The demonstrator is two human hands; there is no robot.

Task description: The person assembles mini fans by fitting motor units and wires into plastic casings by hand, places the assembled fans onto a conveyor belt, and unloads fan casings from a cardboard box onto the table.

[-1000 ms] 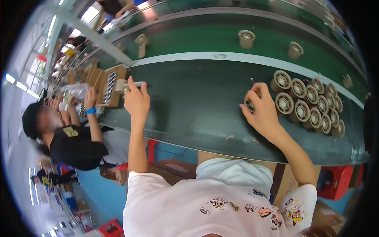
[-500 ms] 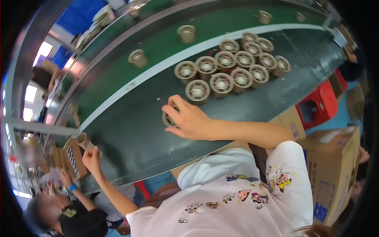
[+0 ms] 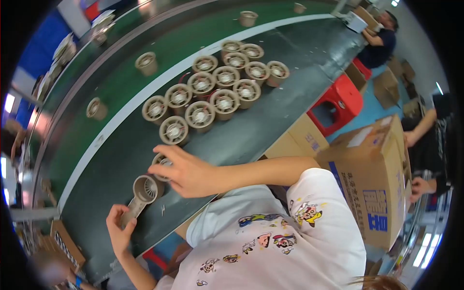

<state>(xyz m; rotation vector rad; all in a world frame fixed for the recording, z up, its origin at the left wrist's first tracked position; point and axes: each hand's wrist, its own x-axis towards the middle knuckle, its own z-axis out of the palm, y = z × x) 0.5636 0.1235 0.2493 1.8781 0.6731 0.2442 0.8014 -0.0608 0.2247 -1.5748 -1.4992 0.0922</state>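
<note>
My left hand [image 3: 120, 226] is closed on the handle of a beige handheld fan housing [image 3: 146, 189], whose round head with radial vanes points up and toward the right hand. Beside that head, my right hand [image 3: 189, 175] has its fingers round the rim of a cup-shaped beige fan unit [image 3: 161, 161] on the dark table, partly hidden by the fingers. Farther along the table stand several similar fan units [image 3: 201, 114], upright in a tight cluster, with pale centres and bits of red wire showing.
A green conveyor belt [image 3: 123, 87] with several spaced-out cups runs behind a white strip [image 3: 106, 135]. To the right are a red stool [image 3: 338, 101] and a large cardboard box [image 3: 360, 179]. Other people work at the far right, right edge and lower left.
The left hand has brought the fan housing from the far left to beside the right hand and its fan unit. The camera view has turned, shifting the cluster leftward.
</note>
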